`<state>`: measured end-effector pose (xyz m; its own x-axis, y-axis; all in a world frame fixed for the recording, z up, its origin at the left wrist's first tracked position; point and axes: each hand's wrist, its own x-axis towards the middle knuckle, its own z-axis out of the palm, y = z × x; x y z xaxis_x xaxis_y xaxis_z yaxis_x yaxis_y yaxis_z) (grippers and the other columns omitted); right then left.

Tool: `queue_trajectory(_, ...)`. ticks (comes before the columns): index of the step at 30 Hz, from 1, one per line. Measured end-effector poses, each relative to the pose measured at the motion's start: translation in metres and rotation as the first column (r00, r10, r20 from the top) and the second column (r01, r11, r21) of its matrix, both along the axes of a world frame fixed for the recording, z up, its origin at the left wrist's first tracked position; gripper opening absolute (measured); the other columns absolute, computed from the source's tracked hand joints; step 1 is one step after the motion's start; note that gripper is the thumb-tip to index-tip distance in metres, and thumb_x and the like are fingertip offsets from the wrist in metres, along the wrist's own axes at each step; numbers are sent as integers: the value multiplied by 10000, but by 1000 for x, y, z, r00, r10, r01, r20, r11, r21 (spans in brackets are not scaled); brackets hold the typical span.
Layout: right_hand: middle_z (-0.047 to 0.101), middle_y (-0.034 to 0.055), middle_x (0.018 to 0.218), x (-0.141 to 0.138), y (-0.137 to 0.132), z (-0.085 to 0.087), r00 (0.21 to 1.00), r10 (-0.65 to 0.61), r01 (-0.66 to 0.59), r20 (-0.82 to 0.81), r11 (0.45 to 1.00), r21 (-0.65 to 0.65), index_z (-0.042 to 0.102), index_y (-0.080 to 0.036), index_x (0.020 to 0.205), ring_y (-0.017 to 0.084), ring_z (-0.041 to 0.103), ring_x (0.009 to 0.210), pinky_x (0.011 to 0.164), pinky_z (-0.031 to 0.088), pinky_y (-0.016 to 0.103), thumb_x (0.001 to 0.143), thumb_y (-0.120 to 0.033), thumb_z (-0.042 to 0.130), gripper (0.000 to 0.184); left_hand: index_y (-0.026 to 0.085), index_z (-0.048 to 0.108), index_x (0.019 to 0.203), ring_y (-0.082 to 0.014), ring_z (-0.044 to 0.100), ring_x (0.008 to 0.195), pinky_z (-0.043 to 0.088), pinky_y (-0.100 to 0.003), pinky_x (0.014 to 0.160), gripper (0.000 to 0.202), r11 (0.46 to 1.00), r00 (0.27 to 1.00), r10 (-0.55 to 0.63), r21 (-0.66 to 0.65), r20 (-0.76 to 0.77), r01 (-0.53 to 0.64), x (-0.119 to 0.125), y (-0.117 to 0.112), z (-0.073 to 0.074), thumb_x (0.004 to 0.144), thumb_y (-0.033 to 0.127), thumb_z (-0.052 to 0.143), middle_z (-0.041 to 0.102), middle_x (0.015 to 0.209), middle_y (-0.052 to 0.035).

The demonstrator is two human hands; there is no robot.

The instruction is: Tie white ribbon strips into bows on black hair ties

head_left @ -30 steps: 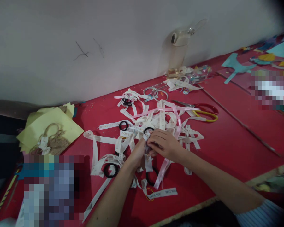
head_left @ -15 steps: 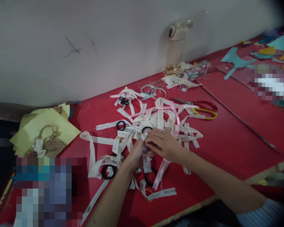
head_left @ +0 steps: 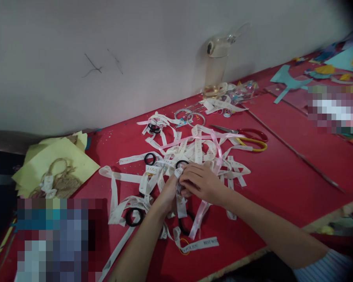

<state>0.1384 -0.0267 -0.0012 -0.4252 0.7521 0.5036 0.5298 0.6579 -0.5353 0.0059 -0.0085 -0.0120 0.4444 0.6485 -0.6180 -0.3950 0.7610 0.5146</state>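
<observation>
My left hand and my right hand meet over a tangle of ribbon, fingers closed together. Between them they grip a white printed ribbon, whose end hangs down below the fingers. A black hair tie shows just above the fingertips; the fingers hide where it meets the ribbon. Around the hands lie white lettered ribbons and a pink ribbon. More black hair ties rest among the ribbons to the left. A yellow elastic band lies by a lettered strip near the front.
Scissors with red and yellow handles lie right of the pile. A clear bottle stands against the wall. Yellow paper sheets bear a twine item at left. Blue paper cutouts lie at far right on the red table.
The view has shifted slightly, so the background sits a little lower and farther left. Both hands keep almost the same pose on the ribbon.
</observation>
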Motion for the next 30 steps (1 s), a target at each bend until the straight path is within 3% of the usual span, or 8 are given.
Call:
queue_trajectory(6,634,51,860,-4,-3,2,998,33,-32,-48,999,21,583,-184,900,179,556,875,933,443,411,885,-185,508,77,128,609,795,-22,303,400,214,-155,384,327,995,996,-84,49,7,84,-5,1,1,670,416,704,404,504,77)
queue_trajectory(11,631,53,847,-3,-7,6,994,85,-84,-69,996,17,577,-181,889,180,542,864,879,455,398,872,-187,525,55,148,645,1069,-49,413,437,308,-177,414,381,972,987,-153,186,52,141,-9,1,6,770,381,621,594,650,13)
queue_trajectory(15,634,64,892,-3,-11,10,988,133,-132,-80,991,20,565,-172,899,183,539,898,868,451,389,861,-156,532,53,133,625,1155,-159,618,758,467,-248,691,415,954,986,-129,286,108,93,-9,0,14,820,370,565,682,880,-68)
queue_trajectory(19,627,66,898,-5,-12,12,982,153,-151,-108,988,30,552,-174,900,183,539,909,864,449,384,849,-140,541,62,128,636,1142,-207,613,973,451,-286,859,461,959,986,-115,274,123,77,-8,-3,20,847,457,505,684,999,-95)
queue_trajectory(25,618,65,902,-5,-13,9,967,193,-194,-165,981,11,545,-176,917,169,542,910,867,452,368,853,-131,536,79,128,691,996,-204,617,958,460,-277,863,556,967,998,-63,246,4,60,-9,-5,25,823,595,442,693,929,-83)
queue_trajectory(30,620,65,900,-4,-13,9,952,220,-219,-214,975,29,549,-175,917,172,550,916,882,453,382,832,-116,560,105,169,661,1066,-154,597,768,481,-255,747,444,970,995,6,242,95,-29,-6,-5,26,780,497,577,644,776,-25)
